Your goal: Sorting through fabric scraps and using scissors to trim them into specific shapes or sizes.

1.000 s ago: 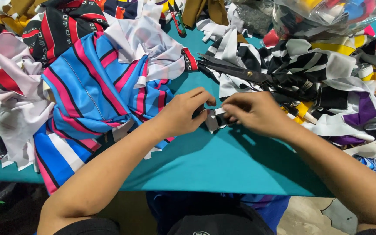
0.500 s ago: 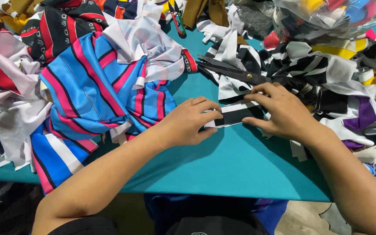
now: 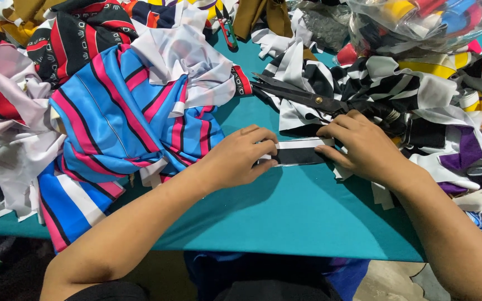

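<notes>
Fingers [image 3: 263,146] of both hands press a black-and-white fabric strip [image 3: 302,151] flat on the table [image 3: 285,217]. Strip lies folded, uncut. Scissors [image 3: 302,97] just behind it, untouched.

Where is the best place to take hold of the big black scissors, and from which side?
Probably by the handle loops of the scissors, coming from the right hand side. The blades point left, toward the blue striped cloth, and the handles lie just above that hand.
</notes>
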